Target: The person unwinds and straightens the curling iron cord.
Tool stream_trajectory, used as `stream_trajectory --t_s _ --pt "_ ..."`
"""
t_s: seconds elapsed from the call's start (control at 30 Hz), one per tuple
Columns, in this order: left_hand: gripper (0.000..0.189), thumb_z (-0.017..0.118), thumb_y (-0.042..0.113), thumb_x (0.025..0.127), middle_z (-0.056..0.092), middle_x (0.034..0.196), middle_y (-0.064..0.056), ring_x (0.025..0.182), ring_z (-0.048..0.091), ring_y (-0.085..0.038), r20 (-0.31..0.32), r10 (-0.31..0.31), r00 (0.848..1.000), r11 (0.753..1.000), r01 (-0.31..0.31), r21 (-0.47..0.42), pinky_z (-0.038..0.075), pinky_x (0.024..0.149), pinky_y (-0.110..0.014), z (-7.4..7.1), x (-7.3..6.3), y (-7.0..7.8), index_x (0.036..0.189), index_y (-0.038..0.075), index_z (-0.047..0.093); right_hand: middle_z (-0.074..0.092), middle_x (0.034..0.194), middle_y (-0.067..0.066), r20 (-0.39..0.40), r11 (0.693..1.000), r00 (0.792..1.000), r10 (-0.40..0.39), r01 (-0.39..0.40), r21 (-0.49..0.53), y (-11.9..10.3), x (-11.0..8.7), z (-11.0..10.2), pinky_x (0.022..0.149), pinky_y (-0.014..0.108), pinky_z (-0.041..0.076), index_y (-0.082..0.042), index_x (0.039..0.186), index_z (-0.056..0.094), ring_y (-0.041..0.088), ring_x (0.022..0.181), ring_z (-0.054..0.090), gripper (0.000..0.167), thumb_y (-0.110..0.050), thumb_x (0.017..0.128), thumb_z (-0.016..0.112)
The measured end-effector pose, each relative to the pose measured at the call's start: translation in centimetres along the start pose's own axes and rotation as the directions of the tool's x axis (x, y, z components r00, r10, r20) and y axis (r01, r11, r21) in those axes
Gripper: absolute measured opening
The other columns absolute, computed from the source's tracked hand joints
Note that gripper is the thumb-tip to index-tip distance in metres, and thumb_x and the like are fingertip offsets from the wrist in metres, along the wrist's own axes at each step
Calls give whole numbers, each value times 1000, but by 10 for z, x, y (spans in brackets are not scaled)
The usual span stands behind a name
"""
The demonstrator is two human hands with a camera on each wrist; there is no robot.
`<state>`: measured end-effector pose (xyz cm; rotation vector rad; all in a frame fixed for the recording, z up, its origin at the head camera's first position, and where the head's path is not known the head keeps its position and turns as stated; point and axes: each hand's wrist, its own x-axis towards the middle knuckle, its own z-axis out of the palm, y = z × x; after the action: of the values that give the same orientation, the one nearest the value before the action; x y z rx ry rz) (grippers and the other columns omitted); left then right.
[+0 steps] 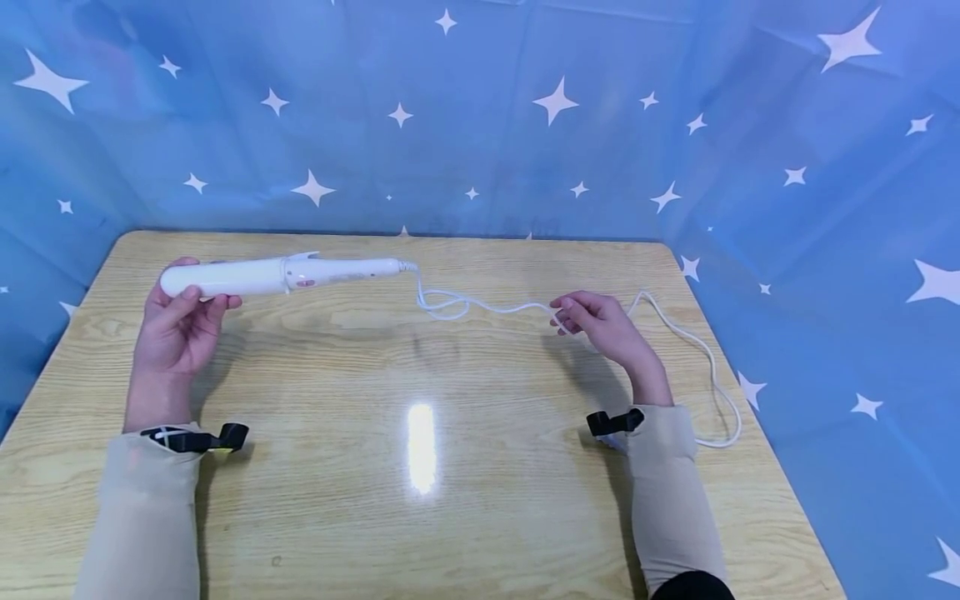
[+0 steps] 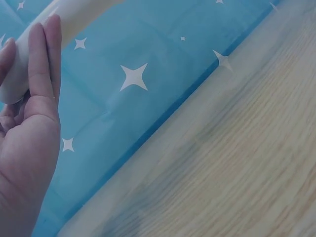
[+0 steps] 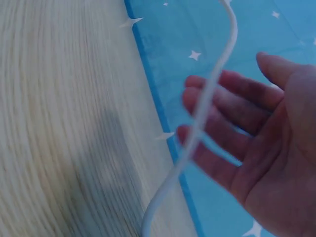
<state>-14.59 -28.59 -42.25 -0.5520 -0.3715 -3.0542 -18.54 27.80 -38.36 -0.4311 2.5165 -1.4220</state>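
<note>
My left hand (image 1: 177,333) holds a white curling iron (image 1: 247,275) by its thick rounded end, thumb in front and fingers behind. The iron lies level above the back left of the table, its slim handle pointing right. In the left wrist view the fingers lie along the white barrel (image 2: 81,17). From the handle's end a white cord (image 1: 517,310) runs, with a small loop, to my right hand (image 1: 603,327). Seen from the right wrist, the cord (image 3: 208,94) crosses in front of loosely bent fingers (image 3: 232,106), with the thumb standing apart from them.
The cord's far part (image 1: 705,354) curves along the table's right side and passes behind the right forearm. A wood-grain table (image 1: 337,467) lies beneath, with a blue star-patterned curtain (image 1: 480,150) along its back and sides. Black wrist cameras (image 1: 232,437) sit on both cuffs.
</note>
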Motion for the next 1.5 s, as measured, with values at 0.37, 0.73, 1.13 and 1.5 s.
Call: stream_trajectory --t_s 0.37,0.73,1.13,1.5 --pt "28 40 -24 99 61 117 -40 97 68 -56 26 -17 1000 1000 16 23 64 85 -53 3 5 0 121 -18 56 72 105 21 40 999 999 -16 18 -48 -7 10 14 95 52 56 7 128 63 32 100 67 41 -27 112 45" --pt "32 39 -27 96 58 123 -42 109 64 -54 48 -35 998 998 32 63 61 87 -57 5 5 0 122 -17 54 72 111 21 163 997 985 -55 62 -36 -38 20 38 97 59 56 5 128 64 33 101 70 33 -18 110 52" --pt "31 39 -29 95 58 121 -44 109 64 -56 38 -32 999 997 29 69 61 86 -58 8 6 -3 120 -18 55 75 99 14 309 987 951 -15 64 -149 -55 25 61 66 32 57 3 121 70 33 81 69 31 -20 101 69" --pt "29 36 -31 93 56 121 -48 116 59 -58 66 -32 997 997 26 78 60 84 -62 7 5 3 115 -22 53 75 89 17 170 966 978 -119 153 -209 -48 25 62 56 27 48 0 112 77 36 80 68 19 -12 101 68"
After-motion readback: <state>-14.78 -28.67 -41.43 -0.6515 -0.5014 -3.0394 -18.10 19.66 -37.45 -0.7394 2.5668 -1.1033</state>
